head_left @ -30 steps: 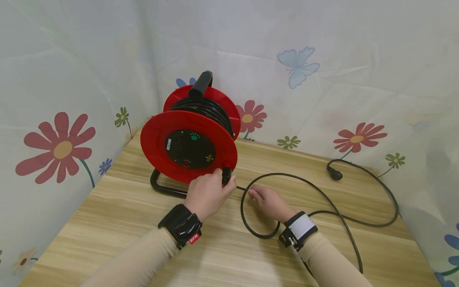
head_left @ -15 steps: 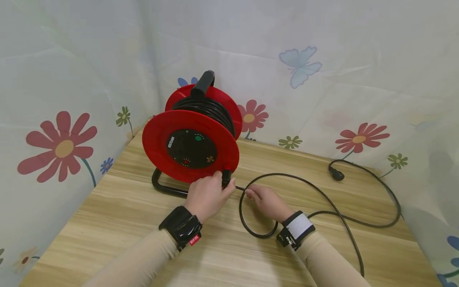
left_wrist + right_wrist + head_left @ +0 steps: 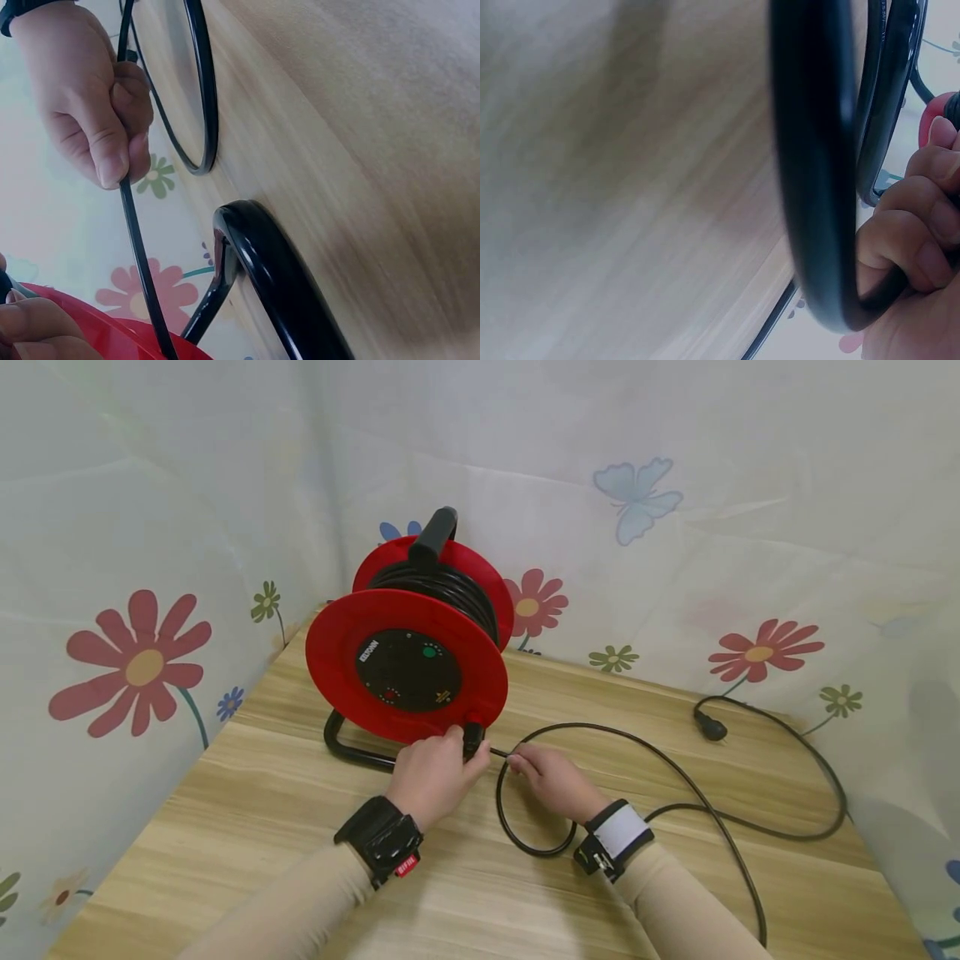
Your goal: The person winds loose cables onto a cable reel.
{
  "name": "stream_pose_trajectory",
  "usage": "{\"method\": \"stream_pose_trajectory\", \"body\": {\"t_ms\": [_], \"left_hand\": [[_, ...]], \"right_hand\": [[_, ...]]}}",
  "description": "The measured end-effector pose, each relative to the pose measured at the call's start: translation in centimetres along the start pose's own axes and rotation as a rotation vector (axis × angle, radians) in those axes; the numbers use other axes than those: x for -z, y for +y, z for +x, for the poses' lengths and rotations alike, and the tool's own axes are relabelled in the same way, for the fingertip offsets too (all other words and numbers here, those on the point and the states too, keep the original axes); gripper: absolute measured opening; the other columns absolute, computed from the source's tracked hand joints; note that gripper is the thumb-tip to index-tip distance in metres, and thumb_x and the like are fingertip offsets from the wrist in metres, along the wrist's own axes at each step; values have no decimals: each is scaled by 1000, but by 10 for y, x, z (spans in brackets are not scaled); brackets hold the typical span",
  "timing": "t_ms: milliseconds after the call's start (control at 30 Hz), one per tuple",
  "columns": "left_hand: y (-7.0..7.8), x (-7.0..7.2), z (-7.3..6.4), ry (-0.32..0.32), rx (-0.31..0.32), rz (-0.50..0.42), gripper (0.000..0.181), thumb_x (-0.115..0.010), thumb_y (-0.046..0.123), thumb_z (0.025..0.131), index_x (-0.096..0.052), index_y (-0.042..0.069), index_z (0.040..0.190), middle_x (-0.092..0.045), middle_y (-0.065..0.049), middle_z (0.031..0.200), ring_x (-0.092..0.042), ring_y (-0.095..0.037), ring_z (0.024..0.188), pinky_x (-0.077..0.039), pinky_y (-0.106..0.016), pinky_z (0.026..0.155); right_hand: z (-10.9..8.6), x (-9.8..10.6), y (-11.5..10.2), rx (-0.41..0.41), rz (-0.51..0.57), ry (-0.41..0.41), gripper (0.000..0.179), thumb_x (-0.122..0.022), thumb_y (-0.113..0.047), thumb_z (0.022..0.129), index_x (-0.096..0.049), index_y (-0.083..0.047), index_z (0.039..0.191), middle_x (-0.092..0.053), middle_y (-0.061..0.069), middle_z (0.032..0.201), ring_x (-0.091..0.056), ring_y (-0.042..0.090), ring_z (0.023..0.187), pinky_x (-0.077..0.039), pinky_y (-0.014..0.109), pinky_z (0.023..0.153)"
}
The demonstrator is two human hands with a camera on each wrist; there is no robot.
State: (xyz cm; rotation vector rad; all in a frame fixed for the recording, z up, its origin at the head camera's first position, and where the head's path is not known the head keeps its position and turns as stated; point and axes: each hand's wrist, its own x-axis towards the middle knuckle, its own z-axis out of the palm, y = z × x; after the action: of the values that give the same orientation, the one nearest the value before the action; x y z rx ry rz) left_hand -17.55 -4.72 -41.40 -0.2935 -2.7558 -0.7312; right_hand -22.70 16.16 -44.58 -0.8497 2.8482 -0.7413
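A red cable reel (image 3: 330,668) with black cord wound between its discs stands on a black tube frame (image 3: 360,757). My left hand (image 3: 431,781) grips the black crank knob (image 3: 472,739) low on the front disc; its fingers (image 3: 41,330) show at the lower left of the left wrist view. Just to the right, my right hand (image 3: 558,781) pinches the black cord (image 3: 141,247) between thumb and curled fingers. From there the cord runs straight to the reel. In the right wrist view it passes into the curled right hand (image 3: 915,240).
Behind the right hand the loose cord (image 3: 678,768) lies in a loop and a wide bend on the wooden table (image 3: 247,827). Its plug (image 3: 711,727) rests at the back right. A flower-printed curtain (image 3: 525,460) stands behind and beside the table.
The reel's front disc has turned slightly clockwise, the knob and left hand moving down and left with it. The right hand and loop have shifted a little toward the reel.
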Motion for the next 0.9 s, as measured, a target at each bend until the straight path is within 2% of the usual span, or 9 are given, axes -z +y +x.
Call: {"method": "stream_pose_trajectory", "body": {"t_ms": [200, 400, 700, 900], "left_hand": [[-2, -2, -1, 17, 1, -5, 42, -41, 48, 92, -47, 15, 67, -47, 2, 47, -42, -14, 40, -29, -27, 35], [-5, -4, -2, 8, 22, -23, 42, -42, 48, 92, -48, 15, 67, -47, 1, 47, -42, -14, 40, -28, -27, 35], [-14, -9, -6, -15, 73, 5, 44, -40, 52, 91, -50, 15, 70, -49, 0, 50, -45, -15, 45, -32, -29, 40], [-13, -8, -7, -24, 76, 6, 43, -42, 50, 91, -51, 14, 69, -50, -1, 50, -45, -15, 45, -32, -29, 40]], "right_hand": [[1, -1, -1, 6, -3, 9, 22, -47, -20, 100, -62, -11, 88, -62, 4, 79, -51, 11, 72, -47, 35, 67], [2, -2, -3, -3, -1, -5, 23, -45, -22, 101, -62, -10, 89, -61, 4, 79, -52, 12, 72, -47, 34, 67], [2, 1, -6, -18, 5, -12, 20, -47, -21, 100, -61, -14, 88, -61, 3, 80, -51, 13, 71, -45, 33, 66], [0, 5, -7, -40, 11, -24, 24, -46, -24, 100, -63, -11, 90, -63, 4, 82, -51, 12, 70, -46, 33, 66]]}}
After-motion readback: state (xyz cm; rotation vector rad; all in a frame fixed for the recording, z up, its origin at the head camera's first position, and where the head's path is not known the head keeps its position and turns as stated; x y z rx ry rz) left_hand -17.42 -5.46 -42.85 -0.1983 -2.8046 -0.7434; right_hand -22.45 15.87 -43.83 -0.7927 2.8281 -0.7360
